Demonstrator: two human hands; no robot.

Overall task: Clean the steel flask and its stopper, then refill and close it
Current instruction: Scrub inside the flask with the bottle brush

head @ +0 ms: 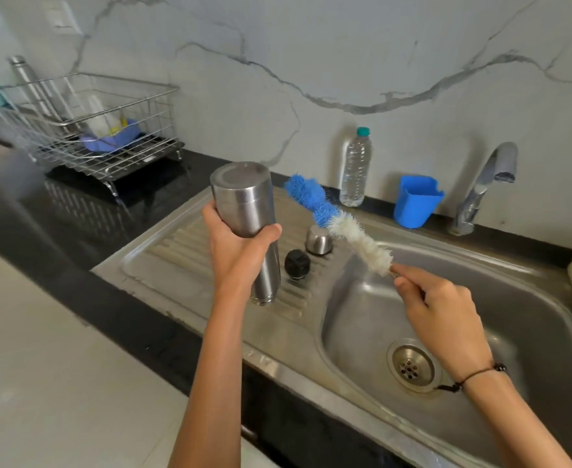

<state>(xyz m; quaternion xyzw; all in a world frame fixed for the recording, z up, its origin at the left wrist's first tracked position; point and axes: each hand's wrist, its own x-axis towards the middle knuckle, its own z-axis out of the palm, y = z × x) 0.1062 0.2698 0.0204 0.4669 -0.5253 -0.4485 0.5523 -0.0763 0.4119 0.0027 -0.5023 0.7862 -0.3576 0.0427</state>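
a wire dish rack, plastic water bottle and blue cup stand behind the sink.

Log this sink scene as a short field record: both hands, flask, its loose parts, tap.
left hand: grips steel flask, held inverted over the drainboard
right hand: pinches handle of bottle brush, bristles outside the flask
black stopper: on drainboard
steel cap: on drainboard, behind stopper
tap: no water visible

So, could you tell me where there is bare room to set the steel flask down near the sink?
The ribbed drainboard is bare left of the black stopper; the steel basin is bare too. It is crowded behind, around the steel cap, clear plastic bottle and blue cup.
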